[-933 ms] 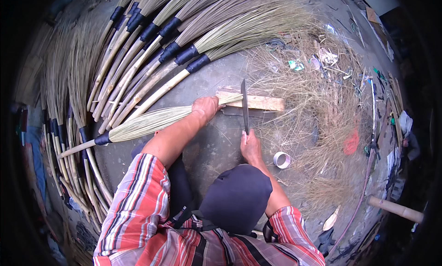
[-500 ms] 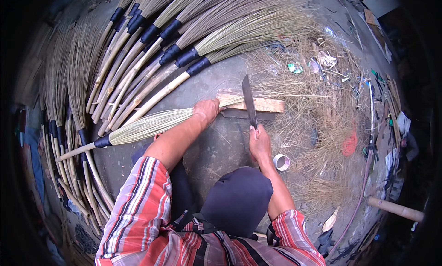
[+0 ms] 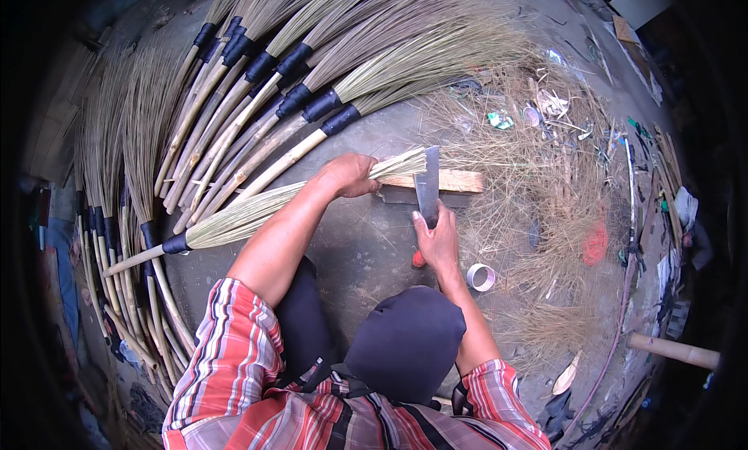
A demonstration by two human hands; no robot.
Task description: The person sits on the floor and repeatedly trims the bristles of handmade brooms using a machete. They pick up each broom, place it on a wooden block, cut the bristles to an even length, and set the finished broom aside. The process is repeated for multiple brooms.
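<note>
The left hand point(image 3: 352, 175) is wrapped tight around a broom point(image 3: 257, 212) made of thin straw sticks; its grip is closed on the bunch near the loose tips. The broom lies flat on the grey floor point(image 3: 366, 247), with its black-taped handle end pointing to the person's left; the tips rest on a flat wooden block point(image 3: 456, 181). The right hand point(image 3: 438, 240) has its grip shut on the handle of a big knife point(image 3: 428, 187); the blade stands up and down in the picture, its far end right at the straw tips — touching them or just above, I cannot tell. Just beside the right hand lies a small roll of tape point(image 3: 481, 277). More brooms point(image 3: 265, 115) fan out behind; loose straw point(image 3: 538, 208) lies on the right.
</note>
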